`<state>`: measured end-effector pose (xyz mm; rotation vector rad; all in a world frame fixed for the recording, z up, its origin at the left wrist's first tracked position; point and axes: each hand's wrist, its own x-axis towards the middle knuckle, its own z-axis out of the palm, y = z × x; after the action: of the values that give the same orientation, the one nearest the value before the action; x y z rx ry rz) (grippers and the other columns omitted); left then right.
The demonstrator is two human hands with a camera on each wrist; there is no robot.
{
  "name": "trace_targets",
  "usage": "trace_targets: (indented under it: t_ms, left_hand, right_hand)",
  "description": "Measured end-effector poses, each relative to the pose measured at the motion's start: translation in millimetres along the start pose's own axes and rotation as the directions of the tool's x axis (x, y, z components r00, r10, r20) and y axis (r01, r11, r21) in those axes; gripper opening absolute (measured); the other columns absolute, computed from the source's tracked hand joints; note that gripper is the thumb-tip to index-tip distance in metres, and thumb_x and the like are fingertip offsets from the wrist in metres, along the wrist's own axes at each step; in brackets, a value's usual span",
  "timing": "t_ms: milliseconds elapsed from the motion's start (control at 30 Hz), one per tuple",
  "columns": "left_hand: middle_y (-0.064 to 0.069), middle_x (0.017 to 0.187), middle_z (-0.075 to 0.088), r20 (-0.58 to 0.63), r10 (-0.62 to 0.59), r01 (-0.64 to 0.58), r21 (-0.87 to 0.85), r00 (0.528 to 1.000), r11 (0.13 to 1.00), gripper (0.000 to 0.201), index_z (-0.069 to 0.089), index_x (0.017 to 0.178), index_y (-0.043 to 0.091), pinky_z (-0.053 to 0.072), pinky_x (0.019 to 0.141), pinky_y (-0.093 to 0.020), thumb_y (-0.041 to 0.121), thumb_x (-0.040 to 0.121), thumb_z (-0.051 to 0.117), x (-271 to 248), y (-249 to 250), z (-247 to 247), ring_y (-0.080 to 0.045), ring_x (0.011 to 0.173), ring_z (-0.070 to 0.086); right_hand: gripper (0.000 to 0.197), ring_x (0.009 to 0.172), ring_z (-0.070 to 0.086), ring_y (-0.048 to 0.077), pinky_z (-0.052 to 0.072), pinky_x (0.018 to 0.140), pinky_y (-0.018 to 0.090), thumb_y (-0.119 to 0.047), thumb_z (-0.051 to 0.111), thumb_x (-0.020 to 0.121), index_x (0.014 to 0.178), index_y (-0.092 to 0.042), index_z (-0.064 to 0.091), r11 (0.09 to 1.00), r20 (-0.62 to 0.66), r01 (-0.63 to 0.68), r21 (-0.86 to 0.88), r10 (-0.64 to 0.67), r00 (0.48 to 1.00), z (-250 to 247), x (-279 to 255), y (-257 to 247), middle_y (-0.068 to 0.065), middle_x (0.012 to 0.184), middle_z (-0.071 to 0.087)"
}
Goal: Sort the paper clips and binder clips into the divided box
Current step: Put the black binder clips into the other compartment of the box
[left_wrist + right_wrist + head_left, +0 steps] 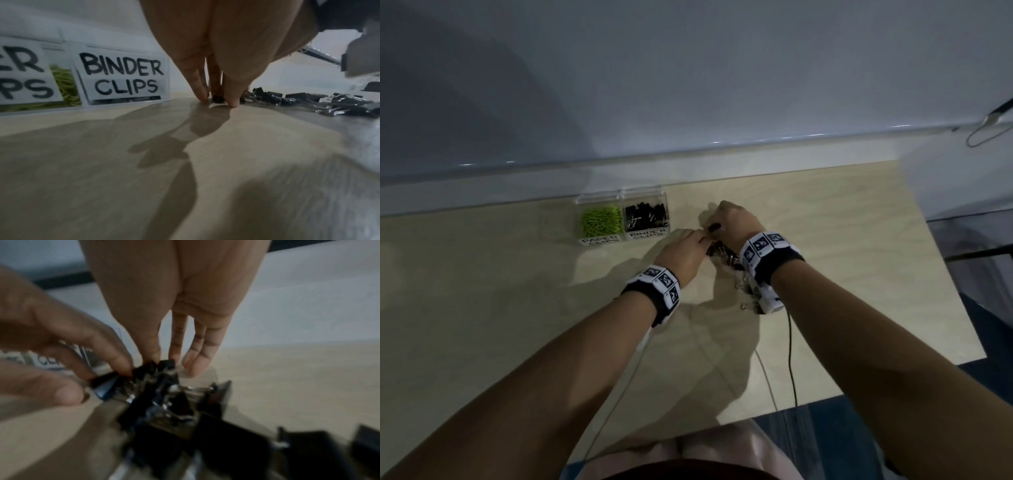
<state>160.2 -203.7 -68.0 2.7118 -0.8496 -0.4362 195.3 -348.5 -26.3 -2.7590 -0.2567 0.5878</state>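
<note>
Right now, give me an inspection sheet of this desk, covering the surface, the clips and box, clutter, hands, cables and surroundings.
Surface: light wooden tabletop, shadowed under the arms.
Job's things: clear divided box at the back edge; green paper clips in the left compartment, black binder clips in the right one; loose binder clip pile on the table by both hands.
Clutter: nothing seen.
Hands: left hand pinches a binder clip at the pile's edge; right hand fingers reach down at the pile, grip unclear.
Cables: thin cables run from the wristbands toward the person.
Surroundings: pale wall behind the table.
</note>
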Motion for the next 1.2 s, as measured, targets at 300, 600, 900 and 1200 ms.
trace_targets:
  t_ms: [300, 600, 900, 1200]
  left_hand:
    - [-0.013, 0.109, 0.053, -0.203, -0.114, 0.045, -0.317, 0.973, 0.947, 0.029, 0.056, 0.112, 0.005, 0.045, 0.079, -0.031, 0.013, 0.085, 0.055, -4.6, 4.3, -11.3, -0.027, 0.102, 0.050]
    - [-0.011, 0.103, 0.052, -0.150, -0.097, 0.060, -0.238, 0.984, 0.969, 0.031, 0.059, 0.119, 0.010, 0.048, 0.081, -0.039, 0.020, 0.091, 0.051, -14.5, 21.9, 4.0, -0.027, 0.098, 0.048]
    - [-0.012, 0.109, 0.055, -0.067, -0.160, 0.147, -0.173, 0.985, 0.974, 0.024, 0.058, 0.112, 0.009, 0.044, 0.091, -0.041, 0.014, 0.089, 0.052, -13.9, 23.2, 1.4, -0.031, 0.109, 0.046]
    - [-0.016, 0.098, 0.054, -0.037, -0.118, 0.110, -0.184, 0.992, 0.977, 0.012, 0.059, 0.093, 0.001, 0.046, 0.079, -0.043, 0.005, 0.087, 0.049, -16.4, 19.3, -1.4, -0.033, 0.092, 0.051]
  right_hand:
    - [0.005, 0.074, 0.060, 0.023, 0.054, 0.073, 0.035, -0.008, 0.066, 0.072, 0.076, -0.011, 0.067, 0.938, -0.233, -0.029, 0.345, 0.115, 0.966, -5.2, -7.3, 29.1, 0.007, 0.083, 0.063]
    - [0.018, 0.089, 0.059, 0.025, 0.050, 0.084, 0.034, -0.015, 0.066, 0.077, 0.093, -0.012, 0.073, 0.986, -0.042, 0.014, 0.167, -0.008, 0.999, 12.9, -41.5, 32.0, 0.009, 0.099, 0.061]
    - [0.008, 0.077, 0.056, 0.031, 0.035, 0.064, 0.025, -0.005, 0.065, 0.069, 0.077, -0.006, 0.066, 0.975, -0.094, -0.112, 0.193, 0.132, 0.987, 29.2, -43.5, 12.6, 0.013, 0.085, 0.055]
    - [0.009, 0.070, 0.054, 0.024, 0.040, 0.061, 0.027, -0.011, 0.071, 0.068, 0.074, -0.008, 0.064, 0.970, -0.104, -0.115, 0.216, 0.140, 0.985, 34.4, -55.7, 16.3, 0.004, 0.077, 0.052]
